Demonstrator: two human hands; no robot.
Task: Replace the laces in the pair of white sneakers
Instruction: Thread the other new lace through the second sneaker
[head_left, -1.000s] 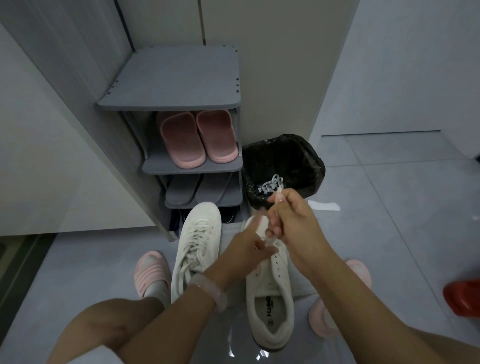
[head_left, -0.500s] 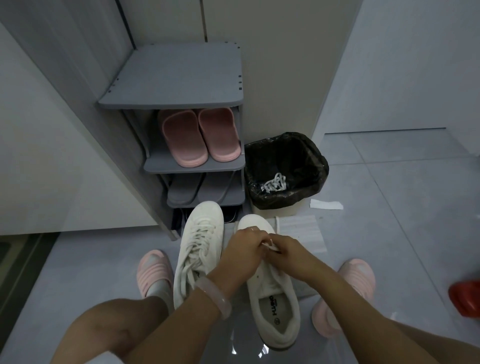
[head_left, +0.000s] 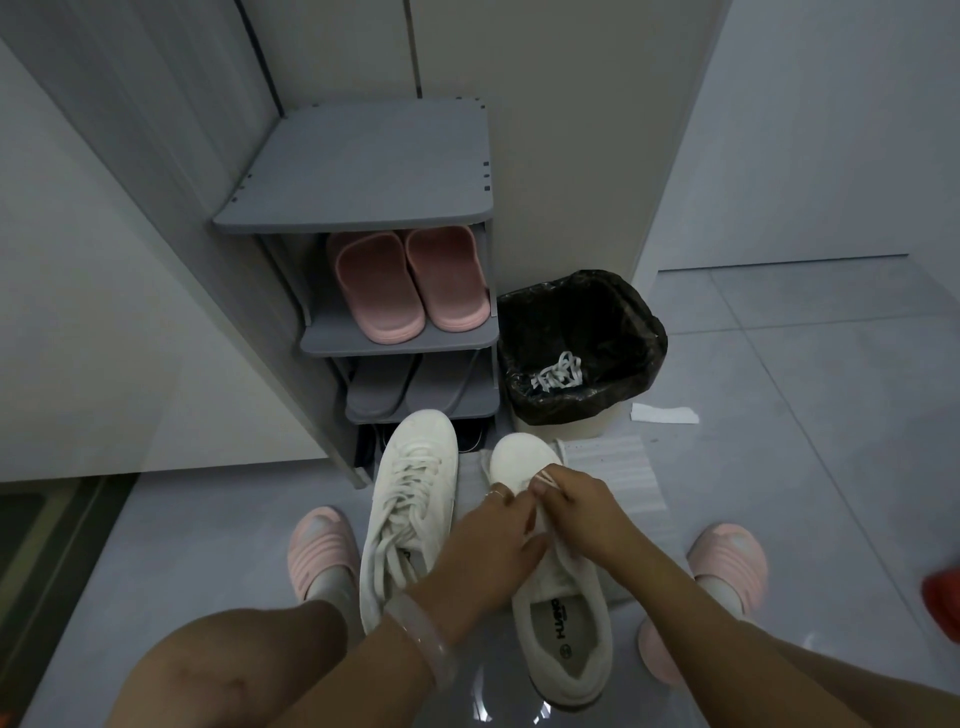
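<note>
Left hand (head_left: 491, 545) and right hand (head_left: 582, 512) both pinch a white lace (head_left: 545, 477) over the right sneaker (head_left: 563, 618), at 6 o'clock.

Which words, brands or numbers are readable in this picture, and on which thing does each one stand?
"HUGO": printed on the insole of the right sneaker, seen upside down; the reading is likely, not sure.
A small round logo beside it on the same insole: too small to read.
A dark mark on the tongue of the left sneaker: too blurred to read.
No other text is visible.
</note>
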